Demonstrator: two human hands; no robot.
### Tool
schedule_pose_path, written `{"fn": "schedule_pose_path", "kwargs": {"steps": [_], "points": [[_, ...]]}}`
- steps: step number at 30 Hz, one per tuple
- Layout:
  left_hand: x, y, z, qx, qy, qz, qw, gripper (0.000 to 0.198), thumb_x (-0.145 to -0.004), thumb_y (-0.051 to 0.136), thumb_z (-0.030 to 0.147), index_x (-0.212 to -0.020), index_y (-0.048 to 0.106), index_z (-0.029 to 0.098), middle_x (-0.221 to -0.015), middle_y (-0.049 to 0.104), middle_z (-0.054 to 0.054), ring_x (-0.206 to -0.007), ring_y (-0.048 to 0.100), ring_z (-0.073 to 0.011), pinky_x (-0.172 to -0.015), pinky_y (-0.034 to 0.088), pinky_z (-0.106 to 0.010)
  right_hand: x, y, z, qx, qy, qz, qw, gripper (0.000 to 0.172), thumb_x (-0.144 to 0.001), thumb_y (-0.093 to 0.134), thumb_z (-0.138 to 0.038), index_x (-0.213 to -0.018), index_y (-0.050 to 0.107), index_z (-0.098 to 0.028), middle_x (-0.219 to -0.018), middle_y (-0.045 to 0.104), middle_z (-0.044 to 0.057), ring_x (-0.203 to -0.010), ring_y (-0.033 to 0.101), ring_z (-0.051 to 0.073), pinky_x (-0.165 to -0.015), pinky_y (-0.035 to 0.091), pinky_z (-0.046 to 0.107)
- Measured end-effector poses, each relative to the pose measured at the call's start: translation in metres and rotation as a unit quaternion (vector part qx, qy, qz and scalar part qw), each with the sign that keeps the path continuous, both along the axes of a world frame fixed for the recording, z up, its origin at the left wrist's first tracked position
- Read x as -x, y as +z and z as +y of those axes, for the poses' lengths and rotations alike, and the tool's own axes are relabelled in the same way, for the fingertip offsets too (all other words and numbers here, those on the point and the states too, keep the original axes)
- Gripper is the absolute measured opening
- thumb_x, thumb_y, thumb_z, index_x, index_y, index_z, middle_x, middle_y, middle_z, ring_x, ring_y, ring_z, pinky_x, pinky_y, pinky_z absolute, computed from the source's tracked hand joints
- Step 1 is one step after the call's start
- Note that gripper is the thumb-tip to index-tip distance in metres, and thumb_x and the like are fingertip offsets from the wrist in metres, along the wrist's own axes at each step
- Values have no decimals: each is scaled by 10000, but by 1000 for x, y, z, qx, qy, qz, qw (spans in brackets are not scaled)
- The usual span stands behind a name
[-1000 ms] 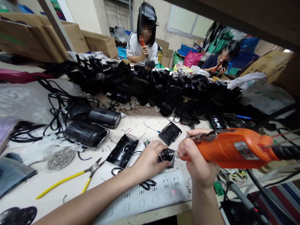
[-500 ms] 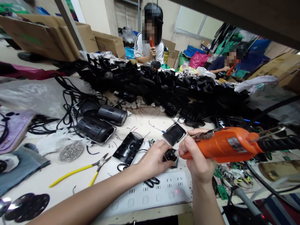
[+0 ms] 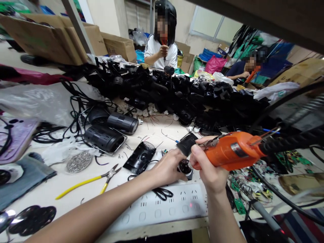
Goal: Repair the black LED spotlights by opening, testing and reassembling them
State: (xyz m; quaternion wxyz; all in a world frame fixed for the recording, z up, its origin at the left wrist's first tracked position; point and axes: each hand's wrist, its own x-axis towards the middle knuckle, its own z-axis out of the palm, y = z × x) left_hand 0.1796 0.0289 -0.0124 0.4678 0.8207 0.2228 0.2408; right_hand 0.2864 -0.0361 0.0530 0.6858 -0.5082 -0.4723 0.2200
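My right hand (image 3: 211,168) is wrapped round an orange electric screwdriver (image 3: 231,152), its tip pointing left toward a small dark round part (image 3: 184,166). Fingers of my left hand (image 3: 170,167) curl round that part and hold it on the bench above the power strip. Whether the tip touches the part I cannot make out. A flat black cover (image 3: 187,143) lies just beyond both hands. To the left of my left hand rests an opened black housing (image 3: 140,158) with a clear round end and a black cord.
A white power strip (image 3: 162,209) lies along the near edge. Yellow-handled cutters (image 3: 83,184) and a dish of screws (image 3: 79,162) are at left, near black cylindrical housings (image 3: 103,138). Green circuit boards (image 3: 239,206) lie at right. Black parts (image 3: 157,81) pile up behind; two people sit beyond.
The screwdriver in my right hand has shifted left and slightly up, with its cable. My left hand stays on the dark part, more of which now shows.
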Motion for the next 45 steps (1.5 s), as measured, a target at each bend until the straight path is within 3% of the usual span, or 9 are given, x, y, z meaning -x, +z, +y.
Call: {"fn": "schedule_pose_path", "kwargs": {"steps": [16, 21, 24, 29, 33, 37, 38, 41, 45], "points": [[-5, -6, 0, -36, 7, -6, 999, 548, -570, 839, 218, -1093, 677, 215, -1208, 640, -90, -1060, 596, -290, -884, 495, -388, -1, 1, 1, -8, 10, 23, 1000, 144, -811, 689, -242, -851, 556, -203, -521, 513, -82, -397, 480, 88, -388, 405, 212], [-4, -2, -2, -51, 21, 47, 997, 418, -555, 862, 264, -934, 706, 183, -995, 662, -63, -905, 619, -248, -777, 506, -342, -4, 7, -3, -20, -6, 39, 999, 196, -816, 695, -282, -941, 573, -193, -527, 537, -74, -404, 497, 100, -413, 433, 232], [-4, -1, -4, -57, 36, 86, 994, 457, -548, 874, 316, -947, 705, 170, -994, 647, -73, -915, 611, -256, -789, 509, -352, -13, 7, -2, -44, -64, 38, 996, 257, -816, 692, -343, -986, 565, -198, -524, 523, -76, -408, 504, 117, -416, 437, 249], [2, 5, -5, -59, 25, 117, 991, 736, -531, 881, 393, -1181, 633, 154, -1141, 614, -131, -1078, 553, -327, -913, 480, -448, -52, -16, 9, 2, -253, -46, 966, 423, -742, 737, -446, -1023, 567, -180, -681, 583, -21, -520, 573, 154, -508, 482, 294], [34, 19, 5, -73, 77, 113, 988, 579, -725, 745, 373, -1245, 590, 173, -1131, 636, -124, -1068, 570, -297, -934, 462, -456, -83, -38, -5, 118, -314, -159, 928, 502, -754, 668, -557, -1047, 555, -165, -848, 626, 70, -768, 619, 242, -749, 495, 412], [95, 23, 22, -75, 236, 121, 961, 497, -784, 618, 501, -1133, 637, 148, -1074, 666, -120, -981, 621, -281, -885, 485, -417, -73, -59, -49, 149, -359, -218, 895, 514, -757, 692, -515, -1079, 520, -153, -1026, 588, 145, -839, 597, 255, -715, 494, 390], [110, 21, 25, -58, 279, 131, 949, 527, -761, 612, 543, -1111, 642, 150, -1057, 675, -120, -939, 636, -281, -847, 500, -407, -63, -65, -59, 137, -361, -230, 893, 425, -801, 673, -458, -1067, 521, -162, -1018, 585, 131, -815, 594, 234, -697, 493, 367], [141, 12, 28, 8, 336, 180, 924, 576, -724, 600, 556, -1119, 628, 138, -1010, 696, -125, -895, 662, -283, -816, 512, -383, -26, -84, -79, 109, -261, -341, 896, 113, -892, 595, -288, -847, 546, -197, -833, 566, 48, -746, 569, 188, -695, 475, 321], [144, 3, 22, 9, 325, 243, 914, 585, -722, 574, 542, -1147, 611, 141, -957, 713, -110, -851, 671, -277, -782, 506, -362, 7, -101, -75, 98, -183, -401, 892, 61, -927, 542, -178, -870, 553, -197, -854, 550, 47, -831, 570, 186, -754, 481, 307]]}}
